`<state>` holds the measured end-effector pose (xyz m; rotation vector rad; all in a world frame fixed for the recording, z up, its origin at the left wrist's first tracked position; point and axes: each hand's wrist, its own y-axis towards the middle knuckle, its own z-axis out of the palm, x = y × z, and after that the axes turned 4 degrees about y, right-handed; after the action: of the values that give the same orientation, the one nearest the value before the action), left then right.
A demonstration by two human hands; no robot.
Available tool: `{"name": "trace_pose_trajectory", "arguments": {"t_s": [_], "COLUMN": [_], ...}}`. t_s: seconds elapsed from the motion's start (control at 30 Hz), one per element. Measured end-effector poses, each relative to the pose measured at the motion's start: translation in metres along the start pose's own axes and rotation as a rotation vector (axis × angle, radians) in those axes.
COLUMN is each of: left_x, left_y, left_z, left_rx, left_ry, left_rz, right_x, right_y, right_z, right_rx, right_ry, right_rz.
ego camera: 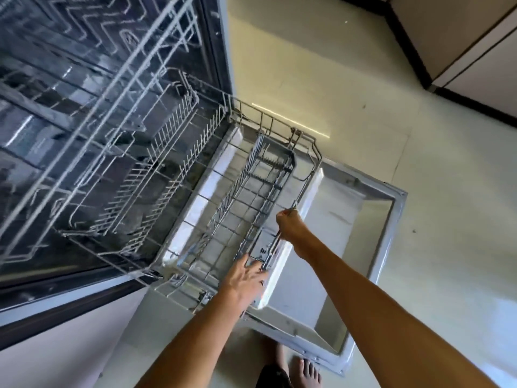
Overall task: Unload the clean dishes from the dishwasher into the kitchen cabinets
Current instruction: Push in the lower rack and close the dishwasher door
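Note:
The dishwasher stands open, its door [363, 247] folded down flat over the floor. The grey wire lower rack [195, 169] is partly pulled out over the door and holds no dishes that I can see. A grey cutlery basket [260, 186] sits inside the rack at its front and looks empty. My right hand [291, 225] is closed around the rack's front wire rim. My left hand [246, 278] rests with fingers spread on the rack's front rim, closer to me. The upper rack [92, 46] also shows no dishes.
Pale tiled floor [321, 65] lies around the door. White cabinet fronts with a dark plinth [447, 51] run along the upper right. My bare feet [305, 371] stand just before the door's near corner. A light cabinet panel [56, 345] sits lower left.

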<state>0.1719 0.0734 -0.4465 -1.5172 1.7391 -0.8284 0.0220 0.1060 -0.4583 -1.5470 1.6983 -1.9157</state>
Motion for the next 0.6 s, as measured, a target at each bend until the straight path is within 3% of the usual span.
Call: {"name": "trace_pose_trajectory", "arguments": {"t_s": [0.23, 0.6], "left_x": [0.059, 0.113], "left_y": [-0.018, -0.044], "left_z": [0.036, 0.034], "left_rx": [-0.013, -0.064], "left_ry": [0.071, 0.128], "left_rz": [-0.199, -0.357], "right_x": [0.027, 0.064], "right_y": [0.0, -0.002], "right_z": [0.053, 0.082], "right_rx": [0.211, 0.462], "right_ry": [-0.035, -0.121], "right_rz": [-0.096, -0.205]}}
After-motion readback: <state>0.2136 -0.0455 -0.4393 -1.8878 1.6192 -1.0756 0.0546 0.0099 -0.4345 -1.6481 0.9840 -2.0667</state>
